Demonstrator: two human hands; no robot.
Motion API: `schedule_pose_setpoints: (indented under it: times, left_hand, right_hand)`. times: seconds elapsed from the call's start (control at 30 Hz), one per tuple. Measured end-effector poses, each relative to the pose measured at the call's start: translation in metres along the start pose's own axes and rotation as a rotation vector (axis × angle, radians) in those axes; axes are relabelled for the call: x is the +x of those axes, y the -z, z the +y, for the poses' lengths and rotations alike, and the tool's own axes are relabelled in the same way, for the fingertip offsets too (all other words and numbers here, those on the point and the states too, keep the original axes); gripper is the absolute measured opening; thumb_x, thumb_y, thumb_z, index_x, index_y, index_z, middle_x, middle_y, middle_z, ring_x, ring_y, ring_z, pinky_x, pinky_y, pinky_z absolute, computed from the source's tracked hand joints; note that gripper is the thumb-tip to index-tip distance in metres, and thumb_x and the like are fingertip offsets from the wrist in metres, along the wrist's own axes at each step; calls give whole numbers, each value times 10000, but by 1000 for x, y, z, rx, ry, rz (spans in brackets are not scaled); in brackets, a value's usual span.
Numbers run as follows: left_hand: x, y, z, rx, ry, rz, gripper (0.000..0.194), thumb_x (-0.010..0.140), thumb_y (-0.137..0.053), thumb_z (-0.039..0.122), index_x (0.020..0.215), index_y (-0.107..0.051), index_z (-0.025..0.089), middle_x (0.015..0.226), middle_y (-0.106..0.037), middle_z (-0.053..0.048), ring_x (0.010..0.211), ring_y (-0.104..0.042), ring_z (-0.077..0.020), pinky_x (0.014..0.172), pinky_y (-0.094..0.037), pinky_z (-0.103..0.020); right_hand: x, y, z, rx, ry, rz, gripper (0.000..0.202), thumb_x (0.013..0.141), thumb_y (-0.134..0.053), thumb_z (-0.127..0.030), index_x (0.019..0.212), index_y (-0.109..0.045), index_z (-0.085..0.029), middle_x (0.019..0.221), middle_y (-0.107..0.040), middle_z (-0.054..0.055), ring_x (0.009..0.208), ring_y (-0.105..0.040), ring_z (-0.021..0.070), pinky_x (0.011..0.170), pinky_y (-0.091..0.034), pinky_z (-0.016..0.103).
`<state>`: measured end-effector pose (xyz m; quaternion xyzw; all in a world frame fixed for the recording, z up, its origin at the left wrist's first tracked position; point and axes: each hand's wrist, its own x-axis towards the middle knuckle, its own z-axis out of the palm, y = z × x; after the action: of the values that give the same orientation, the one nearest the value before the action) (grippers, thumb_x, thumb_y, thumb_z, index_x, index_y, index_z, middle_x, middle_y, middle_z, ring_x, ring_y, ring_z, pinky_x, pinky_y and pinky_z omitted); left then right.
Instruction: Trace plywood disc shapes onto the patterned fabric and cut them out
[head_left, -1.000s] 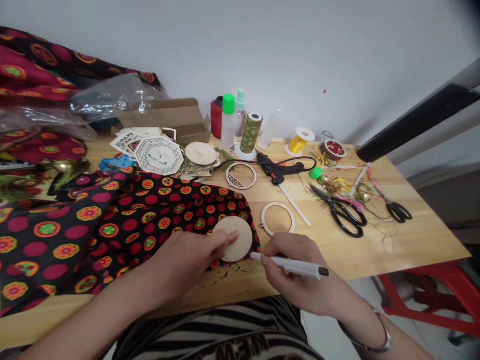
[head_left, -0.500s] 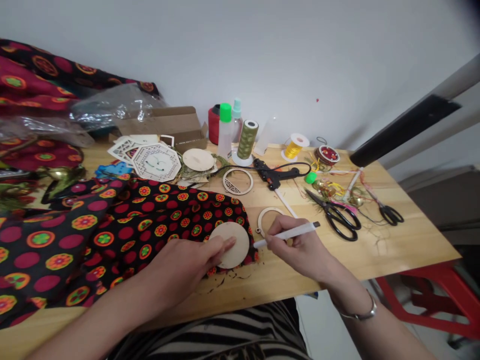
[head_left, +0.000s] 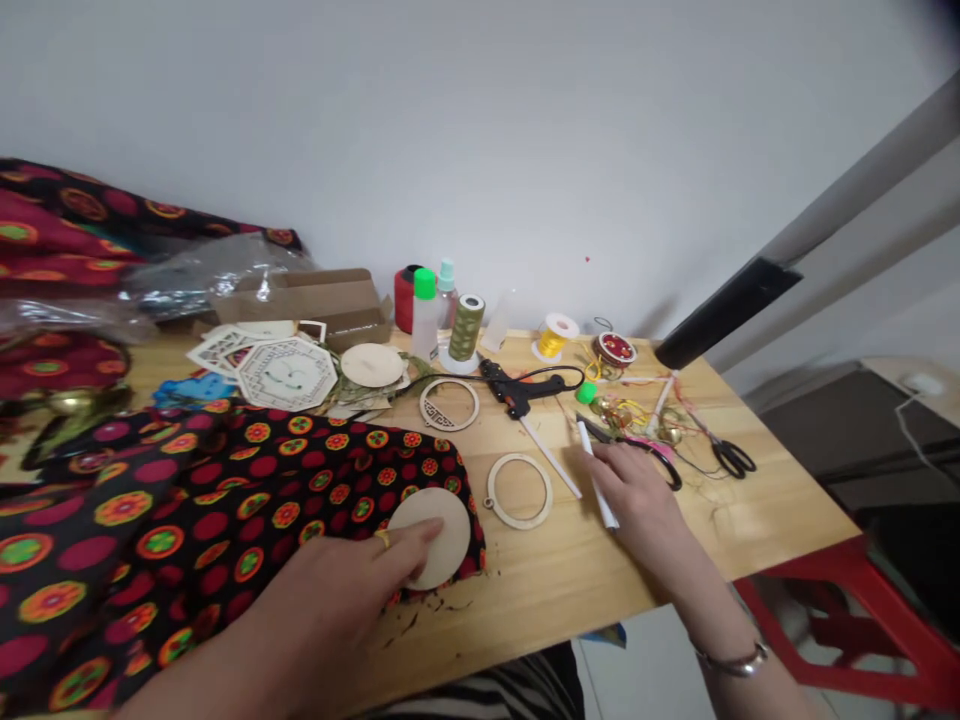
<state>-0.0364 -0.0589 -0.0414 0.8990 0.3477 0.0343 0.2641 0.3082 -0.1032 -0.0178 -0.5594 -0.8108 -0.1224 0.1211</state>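
My left hand (head_left: pixel 352 580) presses a pale round disc (head_left: pixel 442 545) flat onto the black patterned cloth (head_left: pixel 292 480), its fingers together on the disc. A gold ring is on one finger. My right hand (head_left: pixel 626 490) is low over the table with fingers closed around a slim white pen (head_left: pixel 604 505), whose two ends show. Beside and partly under its fingertips are large black-handled scissors (head_left: pixel 660 455); contact with them is unclear. Between the hands lies a pale ring with a small loop (head_left: pixel 491 500).
Behind are a fretwork ring (head_left: pixel 472 405), a black glue gun (head_left: pixel 517 390), bottles, thread spools (head_left: pixel 466 330), an octagonal cutout (head_left: pixel 289 375) and a cardboard box (head_left: pixel 322 300). Smaller scissors (head_left: pixel 731 457) and tangled threads lie right. A black tube (head_left: pixel 727 310) leans behind; a red stool (head_left: pixel 847 610) stands below.
My right hand has moved right and away from the disc to the large scissors, and the pen has turned to point away from me. My left hand still presses the disc. The view has shifted.
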Motion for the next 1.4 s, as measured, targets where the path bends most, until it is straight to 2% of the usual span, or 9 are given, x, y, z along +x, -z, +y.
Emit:
schedule_pose_setpoints:
  times: [0.13, 0.2, 0.27, 0.4, 0.57, 0.73, 1.03, 1.23, 1.4]
  left_hand:
    - [1, 6, 12, 188, -11, -79, 442, 737, -402, 51, 1032, -648, 271, 1292, -636, -37, 864, -719, -236, 662, -537, -326]
    - [-1, 8, 16, 197, 10, -48, 376, 798, -368, 65, 966, -646, 254, 1376, -557, -23, 854, -725, -214, 645, -547, -314]
    - [-3, 11, 16, 156, 52, 28, 350, 871, -335, 118, 1008, -629, 250, 1390, -537, -23, 841, -728, -194, 653, -560, -307]
    - [-6, 17, 11, 32, 199, 248, 341, 927, -338, 236, 1172, -576, 239, 1262, -654, -36, 975, -699, -181, 795, -557, -301]
    - [-9, 23, 5, 98, 350, 293, 361, 922, -364, 310, 1171, -606, 210, 1131, -724, -63, 921, -715, -245, 777, -565, -399]
    - [-14, 22, 4, 124, 335, 195, 384, 904, -444, 311, 1259, -552, 214, 1217, -683, -60, 965, -701, -242, 784, -562, -382]
    - [-18, 17, 0, 177, 349, 98, 512, 875, -512, 298, 1369, -448, 181, 1317, -611, -95, 1103, -640, -247, 896, -518, -374]
    - [-20, 18, -3, 156, 333, 103, 515, 886, -513, 336, 1377, -438, 197, 1337, -596, -84, 1123, -629, -236, 907, -513, -362]
    - [-19, 20, -2, 121, 349, 92, 506, 882, -526, 334, 1366, -457, 203, 1295, -627, -100, 1090, -647, -251, 889, -523, -385]
  right_hand:
    - [0, 0, 1, -115, -17, -35, 398, 849, -413, -30, 1202, -586, -92, 1055, -651, 181, 912, -585, 306, 749, -488, 453]
    - [6, 2, -11, -64, -41, 37, 414, 841, -414, -20, 1224, -561, -73, 1085, -644, 191, 931, -579, 309, 753, -489, 454]
    - [16, 4, -33, 118, -40, 111, 362, 867, -425, -35, 1196, -567, -80, 1081, -644, 174, 961, -571, 280, 794, -494, 425]
    - [40, 5, -88, 490, 42, -40, 272, 903, -545, -170, 1171, -573, -134, 1089, -657, 108, 1028, -534, 251, 892, -473, 409]
    - [59, -2, -120, 556, 72, -209, 612, 753, -757, -328, 1274, -506, -130, 1255, -592, 120, 1131, -458, 308, 953, -433, 491]
    - [64, -6, -122, 549, 87, -267, 728, 708, -788, -368, 1320, -466, -141, 1302, -556, 130, 1163, -423, 323, 967, -415, 514]
    - [60, -1, -120, 555, 92, -299, 727, 724, -764, -313, 1349, -426, -158, 1294, -541, 117, 1180, -419, 307, 993, -411, 492]
    - [48, 2, -99, 577, -9, -182, 760, 790, -688, -326, 1424, -291, -192, 1335, -507, 131, 1230, -446, 277, 1024, -416, 465]
    - [40, 1, -62, 459, -227, -16, 688, 804, -638, -431, 1387, -358, -194, 1313, -539, 167, 1177, -533, 315, 976, -451, 509]
